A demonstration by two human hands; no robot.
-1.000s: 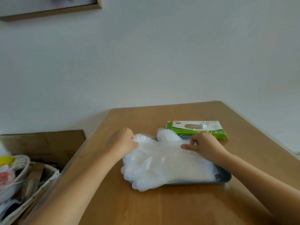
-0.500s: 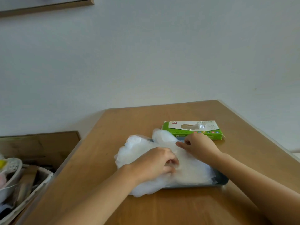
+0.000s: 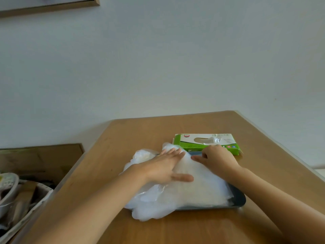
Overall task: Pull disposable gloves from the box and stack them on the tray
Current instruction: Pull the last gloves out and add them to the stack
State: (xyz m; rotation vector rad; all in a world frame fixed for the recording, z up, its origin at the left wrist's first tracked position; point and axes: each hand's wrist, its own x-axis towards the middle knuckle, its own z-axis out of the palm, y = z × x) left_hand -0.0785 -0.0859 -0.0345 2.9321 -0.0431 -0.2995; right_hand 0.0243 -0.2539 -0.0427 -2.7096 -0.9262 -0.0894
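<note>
A pile of clear disposable gloves [image 3: 184, 192] lies on a dark tray [image 3: 238, 199], spilling over its left edge onto the wooden table [image 3: 140, 134]. My left hand [image 3: 165, 167] lies flat on the pile, fingers straight and pressing down. My right hand [image 3: 216, 159] rests on the far side of the pile with its fingers curled; whether it pinches a glove is hidden. Behind the tray sits the green and white glove box [image 3: 205, 143], with a glove poking out of its slot.
A wall stands right behind the table. Left of the table, lower down, is a cardboard box [image 3: 40, 159] and a basket of clutter [image 3: 19, 199]. The table's right edge runs diagonally past the glove box.
My left hand went from gripping the pile's left side, through a curled press on its middle, to lying flat with straight fingers. My right hand stayed at the far edge.
</note>
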